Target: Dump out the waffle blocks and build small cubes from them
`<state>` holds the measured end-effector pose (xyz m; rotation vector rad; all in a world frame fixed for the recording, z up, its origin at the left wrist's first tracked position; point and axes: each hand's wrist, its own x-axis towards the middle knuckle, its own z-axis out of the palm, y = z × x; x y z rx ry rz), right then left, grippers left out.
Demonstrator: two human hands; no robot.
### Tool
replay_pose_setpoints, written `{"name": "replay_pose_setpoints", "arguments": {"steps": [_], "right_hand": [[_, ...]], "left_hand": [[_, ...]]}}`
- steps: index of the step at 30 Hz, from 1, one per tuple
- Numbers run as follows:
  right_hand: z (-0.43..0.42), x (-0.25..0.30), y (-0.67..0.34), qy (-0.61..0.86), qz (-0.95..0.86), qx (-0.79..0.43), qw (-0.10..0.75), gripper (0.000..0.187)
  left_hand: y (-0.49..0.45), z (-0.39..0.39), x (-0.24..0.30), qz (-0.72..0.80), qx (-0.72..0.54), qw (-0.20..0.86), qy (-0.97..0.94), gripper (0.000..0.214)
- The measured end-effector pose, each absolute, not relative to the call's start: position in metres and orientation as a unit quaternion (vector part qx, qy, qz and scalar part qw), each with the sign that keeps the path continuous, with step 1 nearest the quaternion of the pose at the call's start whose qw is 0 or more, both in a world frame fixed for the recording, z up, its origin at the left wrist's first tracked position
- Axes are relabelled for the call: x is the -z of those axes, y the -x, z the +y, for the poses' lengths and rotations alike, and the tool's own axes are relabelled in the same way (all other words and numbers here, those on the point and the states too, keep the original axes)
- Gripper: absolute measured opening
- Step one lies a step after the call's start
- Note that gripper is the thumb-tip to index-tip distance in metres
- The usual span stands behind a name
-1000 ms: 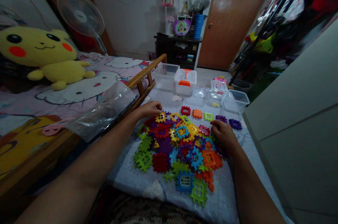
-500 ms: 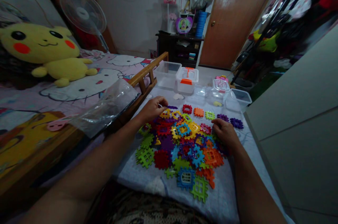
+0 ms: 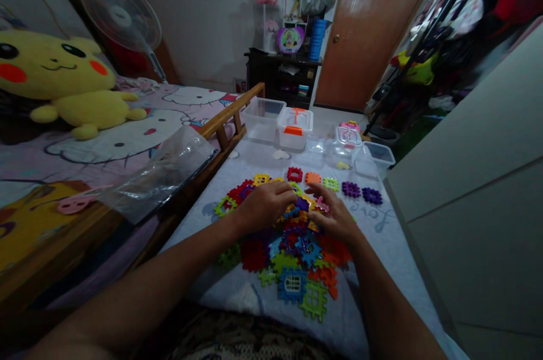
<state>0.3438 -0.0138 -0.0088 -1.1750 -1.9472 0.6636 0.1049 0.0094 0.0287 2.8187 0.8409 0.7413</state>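
My left hand (image 3: 268, 205) is over the middle of a heap of toothed plastic building tiles (image 3: 292, 261). Its fingers are closed on a purple building tile (image 3: 302, 204), partly hidden by the fingertips. Facing it from the right, my right hand (image 3: 333, 214) has its thumb and fingers apart, close to the purple tile and a pink window tile (image 3: 322, 204). Behind the hands lies a row of single tiles: red (image 3: 294, 174), orange (image 3: 313, 178), light green (image 3: 331, 183) and purple ones (image 3: 350, 189).
Clear plastic boxes (image 3: 263, 119) stand along the far end of the cloth-covered table (image 3: 246, 298), one with an orange-clipped lid (image 3: 296, 129). A wooden bed rail (image 3: 224, 128) runs along the left, with a plastic bag (image 3: 159, 170) over it. A pale cabinet (image 3: 475, 179) flanks the right.
My left hand has moved right and nearer, bringing the purple tile from the heap's far edge. My right hand has come left and opened beside it. The view has shifted slightly.
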Motion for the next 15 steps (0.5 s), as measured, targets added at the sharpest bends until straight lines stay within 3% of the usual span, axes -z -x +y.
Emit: {"name": "replay_pose_setpoints", "arguments": {"steps": [4,15], "right_hand": [[-0.015,0.013,-0.332,0.456,-0.770,-0.258,0.365,0.049],[-0.016,0.019,-0.327,0.447,-0.795,-0.247,0.327,0.039]], "left_hand": [[-0.114,0.004,-0.029,0.247,-0.236,0.021,-0.940,0.016],[-0.106,0.007,-0.015,0.281,-0.245,0.132,-0.918,0.013]]}}
